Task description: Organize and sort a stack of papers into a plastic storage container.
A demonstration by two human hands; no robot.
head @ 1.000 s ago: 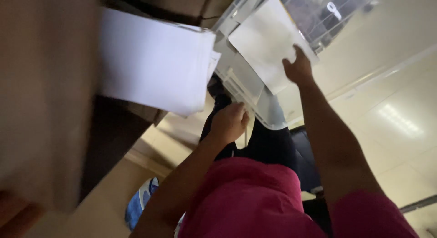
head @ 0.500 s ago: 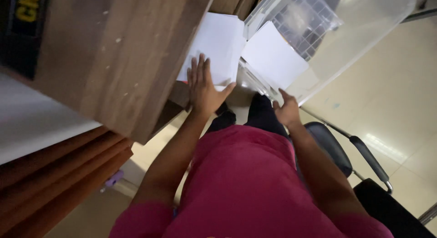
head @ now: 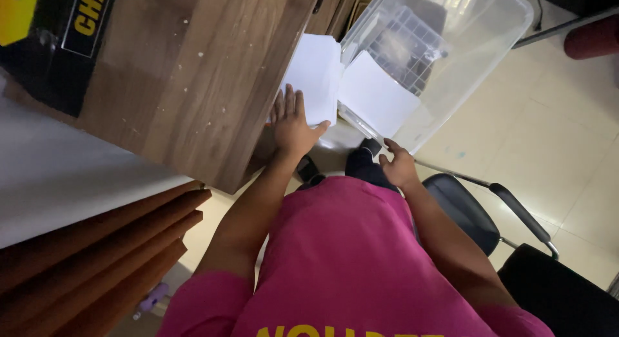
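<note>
Head view, looking down past a pink shirt (head: 348, 259).

Left hand (head: 293, 125): extended forward from a bent arm, palm down, fingers spread and flat. It is laid on the near edge of a stack of white paper (head: 316, 73), with the thumb angled out to the right across the sheets. Nothing is gripped; the hand is fully open and pressed on the stack.

The stack of white paper is seen just beside the wooden table (head: 193, 73), partly tucked under its edge, and touching the side of a clear plastic bin (head: 490, 47).

Right hand (head: 398, 166): held lower and closer to the body, forearm running back to the right. The fingers are loosely curled toward the near rim of the clear plastic bin. Whether the rim is actually gripped cannot be told; the fingertips are at or just beside it.

A single white sheet (head: 377, 100) is seen lying against the bin's near wall, between the two hands. A gridded insert shows through the bin's wall further in.

A black chair (head: 516, 214) with a metal frame is noted at right, on a pale tiled floor (head: 554, 150).
</note>
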